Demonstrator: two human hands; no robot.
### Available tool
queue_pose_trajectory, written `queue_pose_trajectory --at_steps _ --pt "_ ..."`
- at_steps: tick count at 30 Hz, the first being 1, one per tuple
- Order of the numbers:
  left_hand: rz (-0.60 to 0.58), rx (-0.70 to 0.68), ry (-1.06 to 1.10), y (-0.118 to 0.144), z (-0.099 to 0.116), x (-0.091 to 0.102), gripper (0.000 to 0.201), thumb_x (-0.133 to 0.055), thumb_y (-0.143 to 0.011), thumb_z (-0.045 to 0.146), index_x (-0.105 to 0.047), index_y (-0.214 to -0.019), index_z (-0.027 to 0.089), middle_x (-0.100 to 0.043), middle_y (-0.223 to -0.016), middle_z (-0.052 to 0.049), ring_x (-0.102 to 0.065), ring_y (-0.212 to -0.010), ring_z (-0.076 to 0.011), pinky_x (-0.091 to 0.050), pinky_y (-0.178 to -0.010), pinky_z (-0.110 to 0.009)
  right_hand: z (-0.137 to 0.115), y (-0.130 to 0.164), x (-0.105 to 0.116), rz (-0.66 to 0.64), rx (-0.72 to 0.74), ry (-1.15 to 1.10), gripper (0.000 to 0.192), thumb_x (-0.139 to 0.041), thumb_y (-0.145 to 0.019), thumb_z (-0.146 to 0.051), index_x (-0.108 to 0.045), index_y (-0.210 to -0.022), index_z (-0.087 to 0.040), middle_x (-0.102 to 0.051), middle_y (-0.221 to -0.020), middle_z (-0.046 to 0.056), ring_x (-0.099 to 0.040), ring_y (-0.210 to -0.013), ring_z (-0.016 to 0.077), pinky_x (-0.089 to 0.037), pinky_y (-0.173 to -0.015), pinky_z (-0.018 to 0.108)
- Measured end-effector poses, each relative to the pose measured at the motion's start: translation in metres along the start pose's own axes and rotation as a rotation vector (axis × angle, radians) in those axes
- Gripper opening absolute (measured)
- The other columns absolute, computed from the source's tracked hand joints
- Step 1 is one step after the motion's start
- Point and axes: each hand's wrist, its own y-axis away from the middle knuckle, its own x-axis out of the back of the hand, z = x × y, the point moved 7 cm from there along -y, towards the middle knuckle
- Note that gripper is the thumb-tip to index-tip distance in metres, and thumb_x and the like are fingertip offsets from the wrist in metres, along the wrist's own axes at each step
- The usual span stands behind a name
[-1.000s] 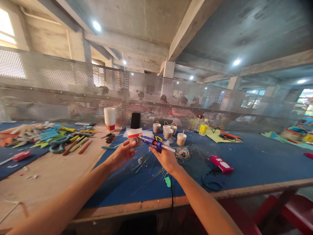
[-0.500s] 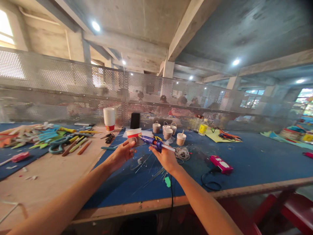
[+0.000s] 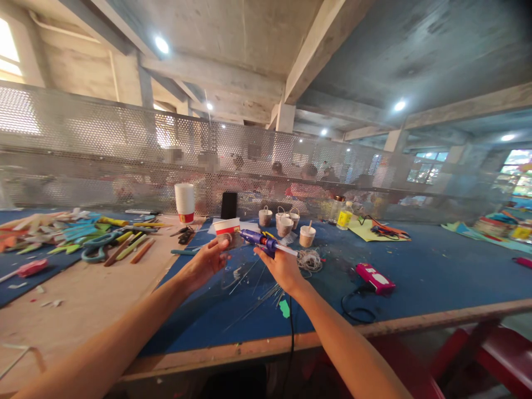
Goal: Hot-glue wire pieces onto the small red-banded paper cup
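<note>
Glue work at centre frame: the left hand (image 3: 203, 265) grips a red-banded paper cup (image 3: 228, 231), the right hand (image 3: 279, 265) closes on a blue glue gun (image 3: 261, 241) aimed at it, calling for a steady nozzle, while small string-wrapped cups (image 3: 285, 225) behind show no visible contents.

Stack of cups (image 3: 185, 201) behind scissors (image 3: 98, 246) at table (image 3: 436, 282) left; string coil (image 3: 310, 259) centre; bottle (image 3: 344, 216) toward far edge.
</note>
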Motion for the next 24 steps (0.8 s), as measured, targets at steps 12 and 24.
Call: queue_pose_trajectory --at_steps 12,24 --pt "-0.015 -0.015 0.009 -0.0002 0.0009 -0.0006 0.035 -0.085 -0.076 0.021 -0.072 -0.108 0.018 -0.076 -0.094 -0.003 -0.069 -0.061 -0.0099 -0.057 -0.055 -0.016 -0.0010 0.0001 0.0012 -0.004 -0.008 0.024 0.043 -0.056 -0.098 -0.054 -0.071 -0.113 -0.017 -0.078 -0.099 0.010 -0.074 -0.090 0.0267 -0.053 -0.075 0.029" --pt "0.000 -0.005 0.025 0.0042 0.0042 -0.0048 0.029 -0.084 -0.076 0.018 -0.072 -0.102 0.017 -0.076 -0.086 -0.001 -0.069 -0.060 -0.0100 -0.056 -0.054 -0.016 0.0041 -0.0001 -0.0022 -0.026 -0.054 -0.035 0.043 -0.058 -0.096 -0.054 -0.072 -0.112 -0.017 -0.078 -0.101 0.012 -0.073 -0.093 0.0300 -0.052 -0.080 0.034"
